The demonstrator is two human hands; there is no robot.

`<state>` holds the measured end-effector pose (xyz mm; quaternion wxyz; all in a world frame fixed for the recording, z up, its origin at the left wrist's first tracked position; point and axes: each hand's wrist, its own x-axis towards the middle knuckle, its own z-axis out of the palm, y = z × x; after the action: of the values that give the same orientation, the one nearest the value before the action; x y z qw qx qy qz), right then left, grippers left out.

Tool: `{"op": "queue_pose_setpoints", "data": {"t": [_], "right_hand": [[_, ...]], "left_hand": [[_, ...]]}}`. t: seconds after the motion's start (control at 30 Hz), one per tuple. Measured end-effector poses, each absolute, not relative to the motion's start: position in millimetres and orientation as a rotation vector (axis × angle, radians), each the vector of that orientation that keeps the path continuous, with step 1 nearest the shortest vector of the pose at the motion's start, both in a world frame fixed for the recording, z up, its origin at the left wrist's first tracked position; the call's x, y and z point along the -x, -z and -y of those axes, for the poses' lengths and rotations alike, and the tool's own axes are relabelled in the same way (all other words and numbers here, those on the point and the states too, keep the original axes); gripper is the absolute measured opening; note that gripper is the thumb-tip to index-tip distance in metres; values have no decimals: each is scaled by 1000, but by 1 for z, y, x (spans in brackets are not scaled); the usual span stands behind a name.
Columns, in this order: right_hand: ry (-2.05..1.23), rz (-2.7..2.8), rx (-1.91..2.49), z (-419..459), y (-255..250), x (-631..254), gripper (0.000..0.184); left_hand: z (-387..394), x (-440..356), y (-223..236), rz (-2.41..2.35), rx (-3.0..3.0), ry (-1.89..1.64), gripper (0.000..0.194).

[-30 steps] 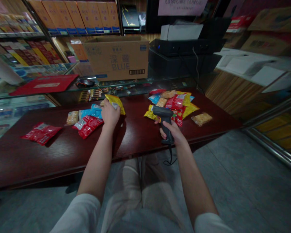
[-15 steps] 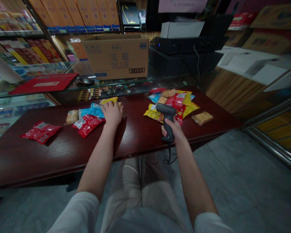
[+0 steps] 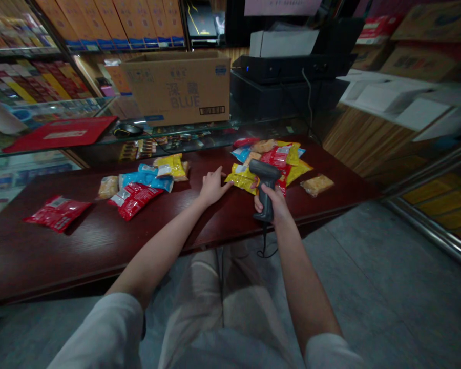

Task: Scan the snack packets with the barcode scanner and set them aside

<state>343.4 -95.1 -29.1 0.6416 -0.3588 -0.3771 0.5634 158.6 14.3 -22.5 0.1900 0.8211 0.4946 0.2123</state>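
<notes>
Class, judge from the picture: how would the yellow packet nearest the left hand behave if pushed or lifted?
The yellow packet would probably flex, as it looks crinkled. Its glossy surface may feel slippery. Lying fairly flat, it seems likelier to slide than roll.

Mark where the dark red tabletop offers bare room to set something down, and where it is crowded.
The widest bare patch of tabletop lies between the red packets on the left and the front edge. Another, beyond the left hand, lies between left pile and right pile. The right pile, partly hidden by the scanner, is crowded.
</notes>
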Motion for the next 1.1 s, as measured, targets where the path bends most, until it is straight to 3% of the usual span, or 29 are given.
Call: {"op": "queue_pose_setpoints", "data": {"t": [0.27, 0.5, 0.63, 0.87, 1.1], "right_hand": [[-1295, 872, 819, 96, 29, -344, 36], [-1323, 866, 813, 100, 23, -343, 36], [-1348, 895, 821, 98, 26, -343, 37], [-1387, 935, 829, 99, 28, -344, 39], [-1434, 978, 809, 102, 25, -342, 39]], "left_hand": [[-24, -157, 29, -1348, -2186, -699, 68], [-47, -140, 30, -980, -1467, -1054, 53], [-48, -124, 23, -793, -1148, -1108, 59], [-45, -117, 12, -712, -1018, -1192, 45], [-33, -127, 11, -657, -1053, -1150, 50]]}}
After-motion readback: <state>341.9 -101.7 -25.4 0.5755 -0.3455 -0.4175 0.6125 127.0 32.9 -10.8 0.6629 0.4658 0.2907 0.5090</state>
